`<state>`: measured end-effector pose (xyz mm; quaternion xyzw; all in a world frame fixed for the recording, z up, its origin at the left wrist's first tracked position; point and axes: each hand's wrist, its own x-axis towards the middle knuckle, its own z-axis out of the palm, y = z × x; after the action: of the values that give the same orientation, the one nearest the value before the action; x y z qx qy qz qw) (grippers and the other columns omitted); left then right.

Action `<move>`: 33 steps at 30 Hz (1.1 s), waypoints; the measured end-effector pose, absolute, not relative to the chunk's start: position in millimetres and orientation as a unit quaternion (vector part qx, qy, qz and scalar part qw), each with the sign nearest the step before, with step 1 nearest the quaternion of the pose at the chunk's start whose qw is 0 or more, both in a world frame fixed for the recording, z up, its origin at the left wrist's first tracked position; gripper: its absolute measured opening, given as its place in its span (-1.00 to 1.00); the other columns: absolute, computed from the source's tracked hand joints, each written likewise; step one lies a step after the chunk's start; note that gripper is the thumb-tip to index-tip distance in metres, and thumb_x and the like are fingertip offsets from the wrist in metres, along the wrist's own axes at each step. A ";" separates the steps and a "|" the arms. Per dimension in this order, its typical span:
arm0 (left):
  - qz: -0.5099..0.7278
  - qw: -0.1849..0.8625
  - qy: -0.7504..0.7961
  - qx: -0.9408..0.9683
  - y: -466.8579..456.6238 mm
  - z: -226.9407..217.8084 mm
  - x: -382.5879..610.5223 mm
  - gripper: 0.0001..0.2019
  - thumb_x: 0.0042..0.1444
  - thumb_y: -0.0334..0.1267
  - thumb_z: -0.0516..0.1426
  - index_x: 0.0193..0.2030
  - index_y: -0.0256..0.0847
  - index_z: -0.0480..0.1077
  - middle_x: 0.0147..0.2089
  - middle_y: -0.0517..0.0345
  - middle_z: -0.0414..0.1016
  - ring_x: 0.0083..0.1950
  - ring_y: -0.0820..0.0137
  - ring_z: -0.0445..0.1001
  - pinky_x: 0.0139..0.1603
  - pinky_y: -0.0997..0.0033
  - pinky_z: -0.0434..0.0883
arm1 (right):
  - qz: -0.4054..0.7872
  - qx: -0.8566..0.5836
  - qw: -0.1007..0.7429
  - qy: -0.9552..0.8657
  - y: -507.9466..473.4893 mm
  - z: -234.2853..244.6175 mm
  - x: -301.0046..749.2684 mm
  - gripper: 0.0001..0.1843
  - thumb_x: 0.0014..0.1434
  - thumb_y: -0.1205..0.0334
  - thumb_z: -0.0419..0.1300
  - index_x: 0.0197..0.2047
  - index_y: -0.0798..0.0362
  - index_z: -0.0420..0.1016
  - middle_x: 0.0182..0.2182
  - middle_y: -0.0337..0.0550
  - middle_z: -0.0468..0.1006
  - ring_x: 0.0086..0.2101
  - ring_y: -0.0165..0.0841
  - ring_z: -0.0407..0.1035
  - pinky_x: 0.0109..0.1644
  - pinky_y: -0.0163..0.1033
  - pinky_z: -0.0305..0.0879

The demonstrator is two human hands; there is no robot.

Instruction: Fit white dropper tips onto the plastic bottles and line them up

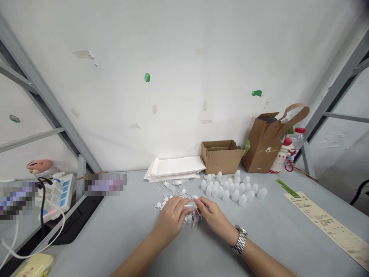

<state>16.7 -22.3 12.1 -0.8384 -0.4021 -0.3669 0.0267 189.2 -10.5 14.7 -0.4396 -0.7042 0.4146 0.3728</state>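
Note:
My left hand (pixel 172 214) is closed around a small translucent plastic cylinder (pixel 189 206), held just above the table. At the cylinder's right end, the fingers of my right hand (pixel 212 216) are pinched together; what lies between them is mostly hidden. Under and around both hands is a pile of small white plastic pieces (pixel 189 219), some with thin straps. Right of the hands, many frosted white dome-shaped caps (pixel 226 196) stand in a loose group. A metal watch is on my right wrist.
Behind the hands lie stacked white paper envelopes (pixel 178 166), beside a cardboard box (pixel 223 161). A brown paper bag (pixel 261 150) and bottles stand back right. A printed paper strip (pixel 325 223) lies right. At left are a power strip (pixel 59 196) and a black flat object (pixel 77 219).

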 end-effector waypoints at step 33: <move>-0.389 -0.028 -0.528 -0.755 -21.8 11.4 14.3 -0.77 0.24 -0.28 -0.16 -0.29 -0.18 0.28 -0.40 0.14 0.35 -0.32 0.35 0.35 -0.29 0.36 0.32 | 0.329 -0.470 0.412 -0.708 -4.5 11.1 192.7 -0.68 0.24 0.11 -0.05 -0.23 0.04 0.49 -0.37 -0.14 0.42 -0.32 -0.31 0.32 -0.21 -0.23 0.24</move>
<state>14.3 -21.8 11.4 -0.7549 -0.5276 -0.3886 -0.0275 192.7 -4.5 11.1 -0.4696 -0.7085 0.3285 0.4118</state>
